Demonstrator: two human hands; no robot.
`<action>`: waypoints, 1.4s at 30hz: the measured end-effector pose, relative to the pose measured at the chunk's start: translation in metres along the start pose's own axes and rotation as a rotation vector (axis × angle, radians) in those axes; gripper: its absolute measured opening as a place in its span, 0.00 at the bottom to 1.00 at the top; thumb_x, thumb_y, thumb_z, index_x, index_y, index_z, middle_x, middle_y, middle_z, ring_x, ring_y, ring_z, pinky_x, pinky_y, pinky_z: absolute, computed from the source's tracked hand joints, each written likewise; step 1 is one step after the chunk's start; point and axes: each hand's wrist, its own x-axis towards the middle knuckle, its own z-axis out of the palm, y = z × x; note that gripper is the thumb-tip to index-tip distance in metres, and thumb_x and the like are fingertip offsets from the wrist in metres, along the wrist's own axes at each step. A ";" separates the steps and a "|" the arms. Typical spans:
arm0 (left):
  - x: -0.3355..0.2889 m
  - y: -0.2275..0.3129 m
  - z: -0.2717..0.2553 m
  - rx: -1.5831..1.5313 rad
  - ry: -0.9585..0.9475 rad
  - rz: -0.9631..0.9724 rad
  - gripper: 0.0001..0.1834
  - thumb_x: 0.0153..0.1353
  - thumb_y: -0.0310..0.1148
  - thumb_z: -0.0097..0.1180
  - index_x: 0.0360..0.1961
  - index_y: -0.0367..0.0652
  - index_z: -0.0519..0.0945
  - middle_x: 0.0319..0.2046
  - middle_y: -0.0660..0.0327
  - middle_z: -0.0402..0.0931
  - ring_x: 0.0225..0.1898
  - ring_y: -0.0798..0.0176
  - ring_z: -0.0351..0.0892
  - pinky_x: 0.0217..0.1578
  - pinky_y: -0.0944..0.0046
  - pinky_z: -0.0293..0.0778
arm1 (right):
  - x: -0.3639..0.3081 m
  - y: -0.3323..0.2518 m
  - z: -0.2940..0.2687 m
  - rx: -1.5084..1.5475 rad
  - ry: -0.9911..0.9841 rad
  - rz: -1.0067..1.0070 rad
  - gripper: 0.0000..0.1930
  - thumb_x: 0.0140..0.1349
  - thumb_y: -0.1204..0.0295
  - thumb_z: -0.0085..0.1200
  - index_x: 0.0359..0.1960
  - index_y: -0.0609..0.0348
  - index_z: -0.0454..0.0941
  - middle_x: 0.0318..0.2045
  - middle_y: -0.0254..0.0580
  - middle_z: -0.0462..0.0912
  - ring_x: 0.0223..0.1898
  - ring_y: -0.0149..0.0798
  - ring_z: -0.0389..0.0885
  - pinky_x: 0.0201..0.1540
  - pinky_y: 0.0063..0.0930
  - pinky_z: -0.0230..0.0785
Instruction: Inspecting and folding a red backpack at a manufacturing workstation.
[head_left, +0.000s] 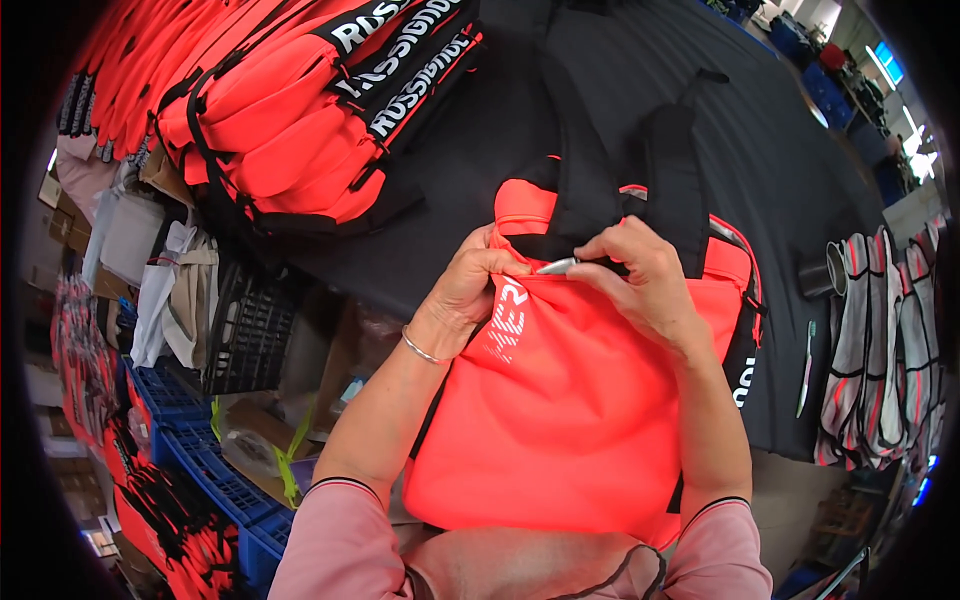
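A bright red-orange backpack [560, 420] with black straps [585, 170] lies before me, its lower end close to my body. My left hand [472, 280] pinches the red fabric near the pack's upper edge, at the left side. Between thumb and fingers, my right hand [640, 275] grips a small silver metal tool [557, 267]. The tool's tip points left, toward the left fingertips, and lies against the fabric edge. Its exact kind is partly hidden by the fingers.
Black cloth covers the table [760, 160]. Stacked red bags [270, 130] rise at the far left. On the right lie grey strap pieces [865, 350] and a toothbrush-like stick [806, 370]. Left of the table stand a black crate [250, 330] and blue crates [205, 465].
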 end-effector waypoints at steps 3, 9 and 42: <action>0.005 -0.004 -0.013 0.043 0.025 -0.002 0.22 0.48 0.13 0.53 0.47 0.33 0.74 0.35 0.56 0.81 0.31 0.63 0.85 0.38 0.66 0.83 | 0.001 -0.013 -0.002 0.270 0.063 0.215 0.15 0.50 0.71 0.71 0.37 0.61 0.81 0.32 0.38 0.81 0.33 0.35 0.77 0.37 0.30 0.71; 0.000 -0.003 0.008 0.007 0.053 0.047 0.20 0.50 0.16 0.56 0.47 0.34 0.74 0.37 0.58 0.80 0.35 0.68 0.83 0.38 0.72 0.81 | 0.023 -0.018 0.020 0.084 0.085 -0.014 0.20 0.45 0.87 0.61 0.42 0.57 0.82 0.33 0.38 0.77 0.31 0.40 0.81 0.33 0.30 0.75; 0.018 -0.039 0.063 2.383 0.070 0.808 0.35 0.64 0.55 0.52 0.66 0.46 0.68 0.66 0.54 0.64 0.68 0.51 0.60 0.68 0.40 0.48 | -0.234 -0.049 -0.133 0.046 0.772 1.240 0.16 0.67 0.63 0.55 0.30 0.66 0.80 0.18 0.24 0.64 0.21 0.18 0.59 0.19 0.19 0.48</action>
